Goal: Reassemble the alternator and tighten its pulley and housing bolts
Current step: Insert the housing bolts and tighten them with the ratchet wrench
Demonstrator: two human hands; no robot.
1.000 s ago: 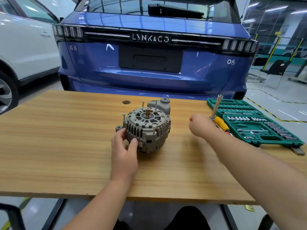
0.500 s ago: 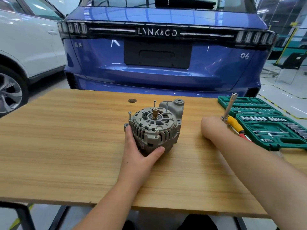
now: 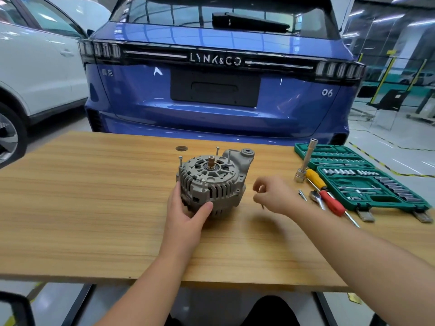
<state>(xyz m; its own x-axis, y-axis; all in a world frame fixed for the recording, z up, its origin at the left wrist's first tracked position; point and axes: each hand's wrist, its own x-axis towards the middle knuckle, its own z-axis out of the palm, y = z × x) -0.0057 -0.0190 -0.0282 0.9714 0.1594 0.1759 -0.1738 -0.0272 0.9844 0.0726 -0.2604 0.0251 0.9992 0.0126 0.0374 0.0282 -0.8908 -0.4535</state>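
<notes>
Left hand [image 3: 188,211] grips alternator [image 3: 213,184] from its near-left side, fingers behind the housing, thumb pressed on the front fins. Right hand [image 3: 274,195] hovers just right of the alternator, apart from it, fingers curled; something small and thin seems pinched between them, blurred, cannot tell what. Alternator sits mid-table [image 3: 82,208], shaft [image 3: 211,161] pointing up, no pulley on it; four long housing bolts [image 3: 203,185] stand proud of the top face, not driven home. Further right on the table: upright socket extension [image 3: 306,161], yellow-and-red screwdriver [image 3: 323,192], ratchet head [image 3: 315,196] beside it, open green socket set case [image 3: 362,177]. Beyond the far table edge, blue Lynk & Co 06 tailgate [image 3: 211,102]; white car [image 3: 35,67] at left.
</notes>
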